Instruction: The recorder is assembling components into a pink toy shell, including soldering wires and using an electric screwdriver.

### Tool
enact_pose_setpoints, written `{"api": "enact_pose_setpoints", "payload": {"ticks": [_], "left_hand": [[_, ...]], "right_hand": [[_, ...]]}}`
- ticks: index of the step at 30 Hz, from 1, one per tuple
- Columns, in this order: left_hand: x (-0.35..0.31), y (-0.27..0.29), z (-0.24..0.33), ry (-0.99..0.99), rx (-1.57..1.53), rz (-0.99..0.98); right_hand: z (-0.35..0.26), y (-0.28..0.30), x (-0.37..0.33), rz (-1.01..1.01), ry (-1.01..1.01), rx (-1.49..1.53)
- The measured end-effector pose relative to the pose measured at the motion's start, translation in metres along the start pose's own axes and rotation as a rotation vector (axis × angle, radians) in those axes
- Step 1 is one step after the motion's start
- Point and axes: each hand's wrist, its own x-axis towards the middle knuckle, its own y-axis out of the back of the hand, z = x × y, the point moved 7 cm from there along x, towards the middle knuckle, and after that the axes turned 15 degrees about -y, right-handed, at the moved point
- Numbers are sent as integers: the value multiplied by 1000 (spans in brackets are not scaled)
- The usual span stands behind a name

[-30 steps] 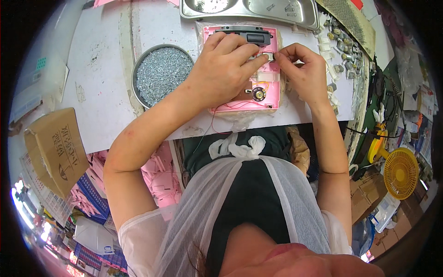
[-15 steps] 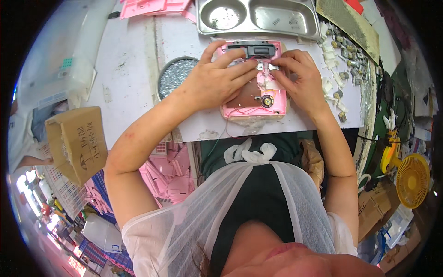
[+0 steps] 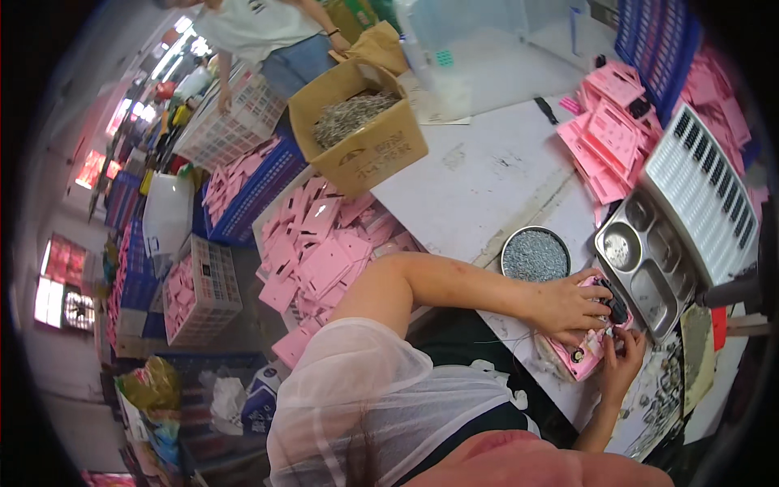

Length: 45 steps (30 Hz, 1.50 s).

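A pink plastic casing [image 3: 586,364] lies at the table's near edge, with a black part [image 3: 615,307] at its far end and a small round component [image 3: 577,355] toward its near end. Across the casing rests my left hand [image 3: 568,307], its fingers bent over the surface up to the black part. My right hand [image 3: 623,357] is at the casing's right edge, thumb and fingertips drawn together beside a small white piece. What sits between those fingertips is too small to make out. Just beyond my left wrist stands a round dish [image 3: 504,258] of small silvery metal pieces [image 3: 535,254].
A steel compartment tray [image 3: 653,299] and a white tray of black parts [image 3: 690,195] stand right of the casing. Small motor-like parts [image 3: 656,398] lie nearby. Pink panels [image 3: 324,264] are heaped at left, beside a cardboard box [image 3: 381,158]. Another person [image 3: 264,32] stands far left.
The view has swung left, bringing the pink heap, crates and another person into sight. The casing now appears lower right. Both hands remain on it.
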Motion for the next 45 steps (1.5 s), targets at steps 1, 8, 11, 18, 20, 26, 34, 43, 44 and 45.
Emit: {"api": "enact_pose_setpoints", "payload": {"ticks": [1, 8, 11, 18, 20, 26, 34, 43, 44, 45], "left_hand": [[-2, 5, 0, 33, -19, 20], [-32, 58, 11, 297, -18, 93], [-55, 77, 15, 405, -2, 97], [-122, 129, 39, 598, 227, 296], [-167, 149, 50, 692, 423, 361], [-438, 244, 231, 1342, 1573, 619], [-535, 193, 664, 3214, 1488, 1495], [-494, 308, 489, 1647, 2181, 467], [-458, 325, 416, 1473, 2094, 279], [-413, 337, 340, 1305, 1909, 415]], "right_hand": [[1, 3, 0, 12, 26, 32], [8, 46, -6, 46, -16, 53], [1, 62, -9, 83, 17, 23], [4, 72, -8, 41, 46, 61], [-4, 71, 1, -31, 81, 33], [40, 72, 110, -137, 277, -389], [-6, 34, 135, -231, 339, -237], [-190, 41, -41, -80, 483, 32], [-193, 50, -42, -41, 496, -112], [-194, 60, -45, -70, 495, -63]]}}
